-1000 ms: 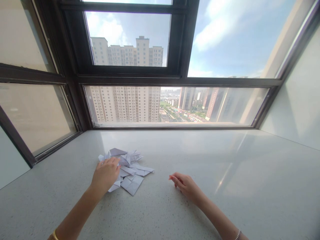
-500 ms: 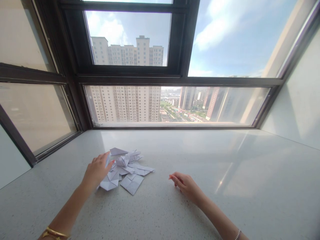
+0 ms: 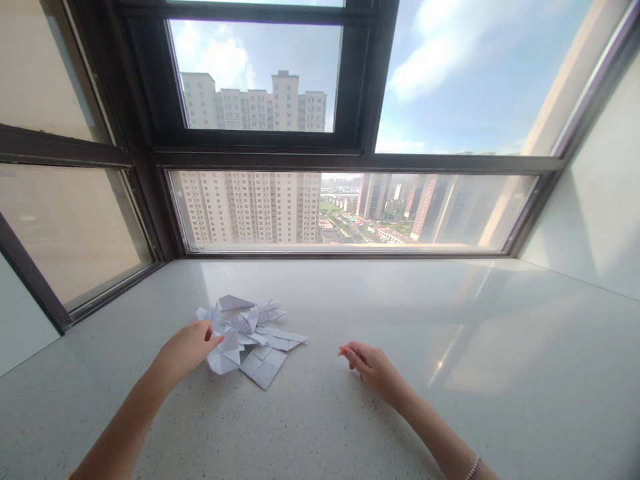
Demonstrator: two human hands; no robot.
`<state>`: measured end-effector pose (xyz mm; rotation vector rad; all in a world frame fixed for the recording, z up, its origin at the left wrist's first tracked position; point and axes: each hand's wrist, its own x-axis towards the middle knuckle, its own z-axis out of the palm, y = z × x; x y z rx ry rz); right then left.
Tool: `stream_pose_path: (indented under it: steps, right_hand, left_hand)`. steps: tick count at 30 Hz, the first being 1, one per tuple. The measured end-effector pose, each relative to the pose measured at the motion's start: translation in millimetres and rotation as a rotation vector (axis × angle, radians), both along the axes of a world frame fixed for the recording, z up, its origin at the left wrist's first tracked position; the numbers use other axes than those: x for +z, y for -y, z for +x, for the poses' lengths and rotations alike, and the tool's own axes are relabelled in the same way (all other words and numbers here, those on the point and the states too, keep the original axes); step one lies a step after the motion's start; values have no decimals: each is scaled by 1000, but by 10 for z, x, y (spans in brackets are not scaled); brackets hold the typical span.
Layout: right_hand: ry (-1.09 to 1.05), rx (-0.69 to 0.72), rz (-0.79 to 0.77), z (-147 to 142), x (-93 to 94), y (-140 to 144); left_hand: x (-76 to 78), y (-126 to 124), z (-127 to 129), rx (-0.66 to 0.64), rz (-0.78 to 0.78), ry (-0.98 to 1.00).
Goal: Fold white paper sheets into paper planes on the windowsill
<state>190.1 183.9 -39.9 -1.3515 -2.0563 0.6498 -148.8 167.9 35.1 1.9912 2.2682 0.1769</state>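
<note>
A small heap of folded white paper pieces (image 3: 260,333) lies on the pale speckled sill (image 3: 350,427), left of centre. My left hand (image 3: 187,350) is at the heap's left edge, with thumb and fingers pinching one folded piece (image 3: 224,357) at the near left of the heap. My right hand (image 3: 373,367) rests on the sill to the right of the heap, apart from it, fingers loosely curled and holding nothing.
A dark-framed window (image 3: 350,160) runs along the far side of the sill, with high-rise buildings outside. Another pane (image 3: 70,233) closes off the left side, and a white wall (image 3: 595,200) the right.
My left hand slid from on top of the heap to its left edge and took hold of one folded piece. My right hand stayed put.
</note>
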Motion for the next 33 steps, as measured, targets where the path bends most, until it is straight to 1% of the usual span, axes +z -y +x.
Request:
stream_pose_path:
  steps: [3,5,7,8,10,12,14,16,19,22,25,27,30,33]
  right_hand:
    - [-15,-21,4,38,16,-20]
    - [-26,-26,5,47,18,-27]
    - [-66,-22,-10,30,13,-24]
    - [-105,-14,-30,12,9,-18]
    - [-216,22,-105,-43,0,3]
    - [-321,82,-203,-111,-3,39]
    - [-396,149,-287,-183,5,92]
    - [-444,218,-346,-252,24,155]
    - [-506,304,-406,-342,48,240]
    - [-574,310,-428,-395,34,272]
    - [-611,240,-408,-392,-11,248]
    - [-613,183,-374,-363,-37,213]
    - [-610,96,-320,-314,-47,148]
    - [-592,74,-287,-344,-3,59]
  left_hand:
    - [181,103,219,-20,46,23]
    - [262,154,392,-50,60,54]
    - [281,176,561,-71,113,105]
    - [263,178,640,-89,143,160]
    - [176,176,786,-155,190,326]
    - [41,183,916,-229,203,524]
    - [-111,206,1029,-286,189,707]
    - [-247,242,1120,-331,164,843]
    - [-381,293,1206,-377,144,966]
    - [-437,321,1238,-417,126,1017]
    - [-453,302,1226,-521,82,986]
    - [-471,246,1192,-592,102,876]
    - [-551,104,1109,-651,207,558]
    - [-686,-32,1018,-680,221,199]
